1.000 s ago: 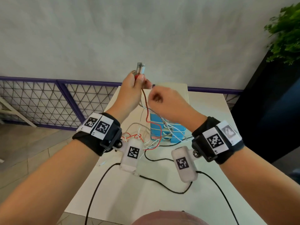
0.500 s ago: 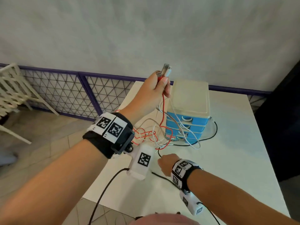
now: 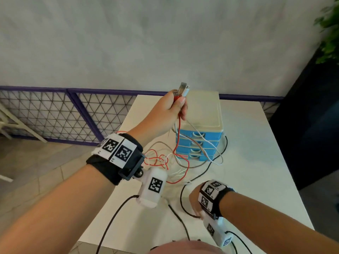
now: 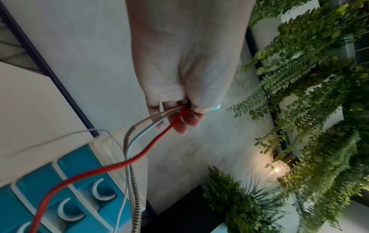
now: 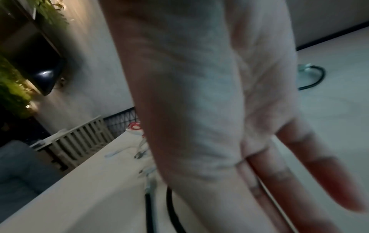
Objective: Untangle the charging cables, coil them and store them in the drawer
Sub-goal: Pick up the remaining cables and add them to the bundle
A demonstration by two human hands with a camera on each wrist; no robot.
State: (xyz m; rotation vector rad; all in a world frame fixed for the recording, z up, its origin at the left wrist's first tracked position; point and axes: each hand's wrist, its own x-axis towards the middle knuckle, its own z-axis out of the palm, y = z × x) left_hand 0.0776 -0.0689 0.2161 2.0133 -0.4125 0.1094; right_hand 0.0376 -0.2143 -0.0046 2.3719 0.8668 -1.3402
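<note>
My left hand (image 3: pixel 172 107) is raised in front of the drawer unit and grips the plug ends (image 3: pixel 182 88) of three cables. In the left wrist view the left hand (image 4: pixel 179 110) has its fingers curled round a red cable (image 4: pixel 151 145), a white one (image 4: pixel 131 141) and a braided one (image 4: pixel 127 135). They hang down into a tangle (image 3: pixel 165 162) on the white table (image 3: pixel 256 162). My right hand (image 3: pixel 193 202) is low over the table beside a black cable loop (image 3: pixel 181 197). Its fingers (image 5: pixel 311 165) are straight and hold nothing.
A small drawer unit (image 3: pixel 201 109) with a cream top and several shut blue drawers (image 3: pixel 200 143) stands at the table's back. A purple mesh railing (image 3: pixel 73 114) runs along the left. A dark cabinet (image 3: pixel 311 125) and plants (image 3: pixel 330 33) are at the right.
My right hand has left the cables near the left hand and dropped to the table's front by the black cable. The left hand stays raised with the plugs.
</note>
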